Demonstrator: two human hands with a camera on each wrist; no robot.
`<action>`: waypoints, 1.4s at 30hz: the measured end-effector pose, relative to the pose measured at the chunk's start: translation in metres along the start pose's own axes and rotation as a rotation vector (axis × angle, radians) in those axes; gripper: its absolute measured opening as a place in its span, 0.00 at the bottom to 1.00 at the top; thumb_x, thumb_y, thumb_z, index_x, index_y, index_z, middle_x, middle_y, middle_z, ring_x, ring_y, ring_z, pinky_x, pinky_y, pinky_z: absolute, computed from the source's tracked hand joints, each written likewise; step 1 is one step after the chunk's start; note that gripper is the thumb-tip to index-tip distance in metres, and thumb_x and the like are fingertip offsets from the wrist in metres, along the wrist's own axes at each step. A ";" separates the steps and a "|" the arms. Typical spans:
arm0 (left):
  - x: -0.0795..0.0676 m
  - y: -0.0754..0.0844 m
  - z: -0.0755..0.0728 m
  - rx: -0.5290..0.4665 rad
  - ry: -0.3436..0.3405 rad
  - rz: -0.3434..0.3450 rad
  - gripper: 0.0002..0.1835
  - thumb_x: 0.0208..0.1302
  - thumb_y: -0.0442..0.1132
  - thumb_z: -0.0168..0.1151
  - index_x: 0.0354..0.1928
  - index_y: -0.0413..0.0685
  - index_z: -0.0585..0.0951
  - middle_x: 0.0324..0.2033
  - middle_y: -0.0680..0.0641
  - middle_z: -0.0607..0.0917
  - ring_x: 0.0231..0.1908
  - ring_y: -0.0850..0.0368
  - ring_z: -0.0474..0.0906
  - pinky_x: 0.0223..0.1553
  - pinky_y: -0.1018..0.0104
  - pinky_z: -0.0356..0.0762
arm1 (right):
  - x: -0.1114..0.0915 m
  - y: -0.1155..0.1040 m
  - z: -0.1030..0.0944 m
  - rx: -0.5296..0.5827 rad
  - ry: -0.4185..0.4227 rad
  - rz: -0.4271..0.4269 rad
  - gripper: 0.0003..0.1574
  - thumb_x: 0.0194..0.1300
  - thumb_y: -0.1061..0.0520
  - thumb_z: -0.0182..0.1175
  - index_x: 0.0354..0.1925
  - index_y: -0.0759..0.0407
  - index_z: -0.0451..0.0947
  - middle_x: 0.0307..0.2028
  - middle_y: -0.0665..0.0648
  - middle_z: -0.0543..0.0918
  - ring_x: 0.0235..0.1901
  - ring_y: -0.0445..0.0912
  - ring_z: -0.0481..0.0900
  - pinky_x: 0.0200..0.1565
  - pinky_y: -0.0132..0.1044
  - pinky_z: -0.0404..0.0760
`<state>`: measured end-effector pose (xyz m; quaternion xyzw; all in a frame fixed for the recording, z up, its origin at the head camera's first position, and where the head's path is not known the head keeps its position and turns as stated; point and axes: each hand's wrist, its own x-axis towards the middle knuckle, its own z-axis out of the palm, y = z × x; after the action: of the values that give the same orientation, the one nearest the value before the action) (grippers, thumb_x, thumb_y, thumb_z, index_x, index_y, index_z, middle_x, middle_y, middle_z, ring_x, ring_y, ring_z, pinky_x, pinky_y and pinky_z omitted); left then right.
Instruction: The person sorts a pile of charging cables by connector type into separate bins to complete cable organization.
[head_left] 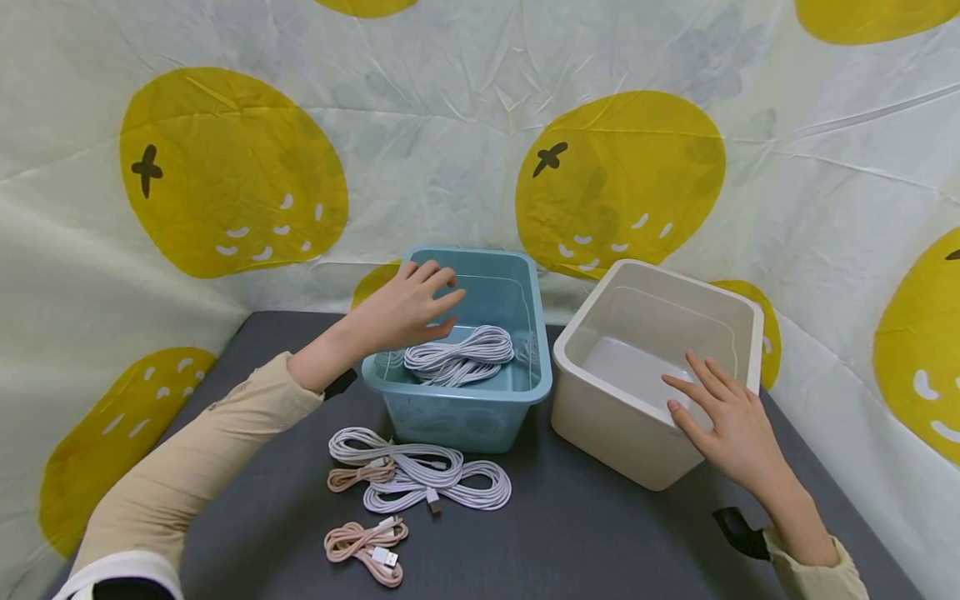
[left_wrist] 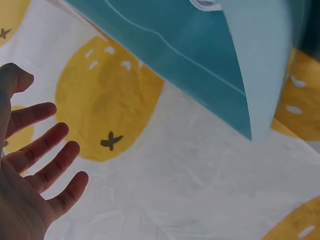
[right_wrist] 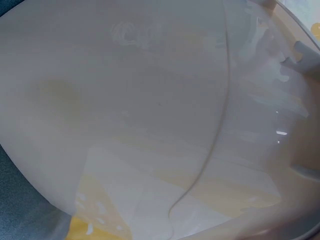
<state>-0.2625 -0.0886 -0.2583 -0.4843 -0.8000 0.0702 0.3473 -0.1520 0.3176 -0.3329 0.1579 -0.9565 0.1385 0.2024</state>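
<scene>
My left hand (head_left: 408, 310) hovers over the left part of a blue plastic bin (head_left: 453, 423), fingers spread and loosely bent, holding nothing. Inside that bin lies a bundle of long white cable (head_left: 468, 354). In the left wrist view the same hand (left_wrist: 42, 167) shows a bare palm, apart from the bin's blue wall (left_wrist: 185, 45). To the right, my right hand (head_left: 723, 417) is held with fingers extended at the near right side of a beige bin (head_left: 622, 425); whether it touches the rim I cannot tell. Pale bin wall (right_wrist: 150, 100) fills the right wrist view.
On the dark grey table (head_left: 547, 533), coiled white cables (head_left: 480, 483) lie before the blue bin. A pink cable (head_left: 360, 475) overlaps them, and another pink cable (head_left: 363, 546) lies nearer. Behind hangs a white cloth (head_left: 427, 167) with yellow shapes.
</scene>
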 end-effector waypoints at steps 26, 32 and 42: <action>-0.045 0.063 -0.008 0.051 0.029 0.092 0.20 0.53 0.47 0.59 0.48 0.49 0.76 0.39 0.48 0.79 0.40 0.52 0.73 0.41 0.60 0.70 | -0.001 0.000 0.001 0.003 0.002 0.004 0.23 0.62 0.48 0.51 0.54 0.52 0.72 0.66 0.60 0.58 0.66 0.57 0.52 0.47 0.63 0.54; -0.060 0.077 -0.005 0.041 0.056 0.133 0.21 0.55 0.48 0.55 0.50 0.49 0.75 0.41 0.47 0.78 0.41 0.52 0.72 0.42 0.59 0.69 | -0.001 0.001 0.000 0.001 0.009 0.005 0.23 0.62 0.48 0.51 0.54 0.53 0.73 0.66 0.60 0.58 0.66 0.57 0.52 0.47 0.64 0.54; -0.081 0.097 0.008 -0.039 0.065 0.178 0.21 0.59 0.49 0.49 0.52 0.49 0.74 0.43 0.48 0.78 0.42 0.53 0.72 0.41 0.62 0.69 | 0.000 0.000 0.001 0.005 0.016 0.003 0.23 0.62 0.48 0.52 0.53 0.54 0.73 0.66 0.60 0.58 0.65 0.58 0.53 0.48 0.63 0.54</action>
<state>-0.1733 -0.1030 -0.3475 -0.5622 -0.7433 0.0692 0.3560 -0.1524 0.3176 -0.3339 0.1559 -0.9548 0.1424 0.2094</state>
